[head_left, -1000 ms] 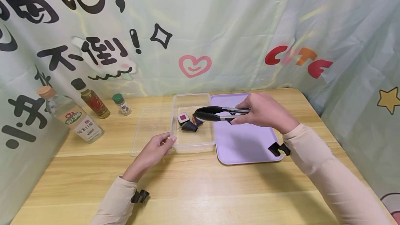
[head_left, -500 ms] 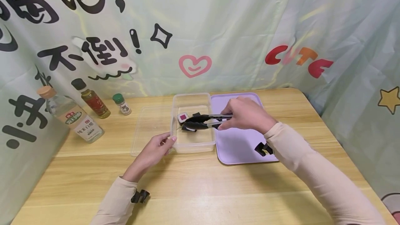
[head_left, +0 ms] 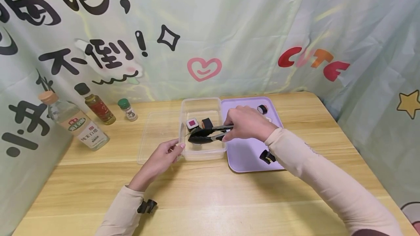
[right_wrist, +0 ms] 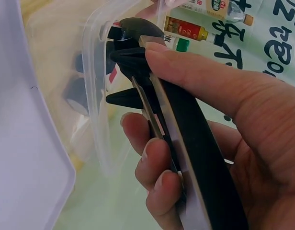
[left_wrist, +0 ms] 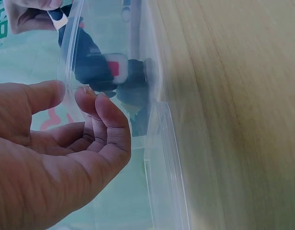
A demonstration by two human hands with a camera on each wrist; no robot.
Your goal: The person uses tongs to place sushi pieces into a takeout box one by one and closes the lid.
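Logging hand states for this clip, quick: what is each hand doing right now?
Left hand: pinches the near rim of the clear container.
Right hand: grips the black tongs, tips inside the container.

Two arms in cream long sleeves reach forward from the lower edge of the head view. The left hand (head_left: pixel 160 157) lies low and close in, thumb and curled fingers (left_wrist: pixel 107 120) pinching together, palm turned inward. The right hand (head_left: pixel 247 123) is stretched further forward and higher, knuckles up, fingers (right_wrist: pixel 157 163) and thumb wrapped tight in a squeezing grip.
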